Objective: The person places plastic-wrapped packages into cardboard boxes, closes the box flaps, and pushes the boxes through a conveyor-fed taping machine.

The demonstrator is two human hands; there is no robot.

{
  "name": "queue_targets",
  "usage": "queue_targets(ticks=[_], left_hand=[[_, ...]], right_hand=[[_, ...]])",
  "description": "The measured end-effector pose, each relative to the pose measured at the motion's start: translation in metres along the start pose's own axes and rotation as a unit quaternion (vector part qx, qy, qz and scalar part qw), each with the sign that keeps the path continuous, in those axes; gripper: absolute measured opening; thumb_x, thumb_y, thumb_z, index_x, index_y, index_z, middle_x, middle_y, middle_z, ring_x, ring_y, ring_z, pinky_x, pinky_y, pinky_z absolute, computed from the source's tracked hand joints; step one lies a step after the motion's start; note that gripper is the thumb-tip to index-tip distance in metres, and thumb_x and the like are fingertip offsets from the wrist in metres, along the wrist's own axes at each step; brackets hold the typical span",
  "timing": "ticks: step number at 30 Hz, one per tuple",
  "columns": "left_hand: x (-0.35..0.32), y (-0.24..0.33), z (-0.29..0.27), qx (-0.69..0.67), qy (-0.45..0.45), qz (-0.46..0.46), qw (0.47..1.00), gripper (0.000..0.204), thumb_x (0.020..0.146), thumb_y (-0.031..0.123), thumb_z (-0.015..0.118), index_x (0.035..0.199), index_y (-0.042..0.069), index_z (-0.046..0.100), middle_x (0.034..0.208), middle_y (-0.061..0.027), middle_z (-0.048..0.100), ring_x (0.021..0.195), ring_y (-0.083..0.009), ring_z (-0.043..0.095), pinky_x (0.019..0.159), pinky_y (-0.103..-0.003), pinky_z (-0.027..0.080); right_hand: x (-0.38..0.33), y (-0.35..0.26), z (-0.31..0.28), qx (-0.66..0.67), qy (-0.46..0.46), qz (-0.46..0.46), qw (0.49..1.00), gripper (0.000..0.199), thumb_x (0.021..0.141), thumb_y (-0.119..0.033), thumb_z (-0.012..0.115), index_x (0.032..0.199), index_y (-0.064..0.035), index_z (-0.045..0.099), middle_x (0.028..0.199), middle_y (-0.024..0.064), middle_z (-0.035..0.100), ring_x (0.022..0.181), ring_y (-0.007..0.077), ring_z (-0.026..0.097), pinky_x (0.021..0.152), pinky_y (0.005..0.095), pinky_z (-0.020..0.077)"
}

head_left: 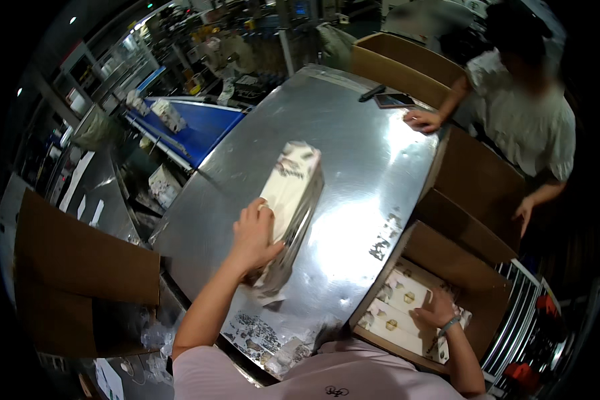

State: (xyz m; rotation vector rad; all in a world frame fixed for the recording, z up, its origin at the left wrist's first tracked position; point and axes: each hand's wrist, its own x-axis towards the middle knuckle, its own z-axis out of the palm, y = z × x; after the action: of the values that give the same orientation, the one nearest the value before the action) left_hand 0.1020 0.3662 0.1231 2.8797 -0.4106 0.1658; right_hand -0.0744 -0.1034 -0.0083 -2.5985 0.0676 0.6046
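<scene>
On the shiny steel table (353, 140) in front of you lies a long white wrapped pack (291, 200), set at a slant with its far end pointing away from you; your left hand (253, 237) rests on its near end, the fingers (268, 252) curled loosely over the top and side of the pack, touching it rather than clamped around it; the pack sits flat on the table. Down to your right, an open cardboard box (470, 267) stands against the table's edge, with rows of white cartons (397, 313) laid inside; your right hand (437, 308) is in that box, spread flat on the cartons, palm down, and you cannot tell whether its fingers have hold of one. Across the table another person in a pale top (523, 120) leans in, one hand (421, 120) on the table's far rim, just beside a dark phone (393, 100). A second cardboard box (80, 280) stands at your left.
</scene>
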Motion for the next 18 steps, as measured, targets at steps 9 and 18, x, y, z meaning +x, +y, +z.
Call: queue_targets(ticks=[9, 18], left_hand=[[0.025, 0.136, -0.030, 0.060, 0.087, 0.181, 0.978, 0.088, 0.055, 0.015, 0.072, 0.137, 0.021, 0.039, 0.105, -0.0190, 0.048, 0.100, -0.0338, 0.046, 0.084, -0.043, 0.034], [-0.039, 0.306, -0.069, -0.130, 0.045, 0.558, 0.818, 0.039, 0.057, 0.021, 0.075, 0.094, 0.023, 0.061, 0.096, -0.0129, 0.052, 0.082, -0.0342, 0.050, 0.071, -0.042, 0.038]], right_hand=[[-0.029, -0.034, -0.005, -0.138, -0.142, 0.046, 0.979, 0.108, 0.069, -0.056, 0.068, 0.146, -0.0109, 0.006, 0.149, 0.0245, 0.008, 0.137, 0.0435, 0.009, 0.097, 0.0721, 0.0189], [-0.036, -0.010, 0.003, -0.133, -0.165, 0.079, 0.974, 0.094, 0.076, -0.048, 0.064, 0.147, -0.0226, 0.008, 0.151, 0.0184, 0.006, 0.137, 0.0413, 0.008, 0.097, 0.0737, 0.0148]])
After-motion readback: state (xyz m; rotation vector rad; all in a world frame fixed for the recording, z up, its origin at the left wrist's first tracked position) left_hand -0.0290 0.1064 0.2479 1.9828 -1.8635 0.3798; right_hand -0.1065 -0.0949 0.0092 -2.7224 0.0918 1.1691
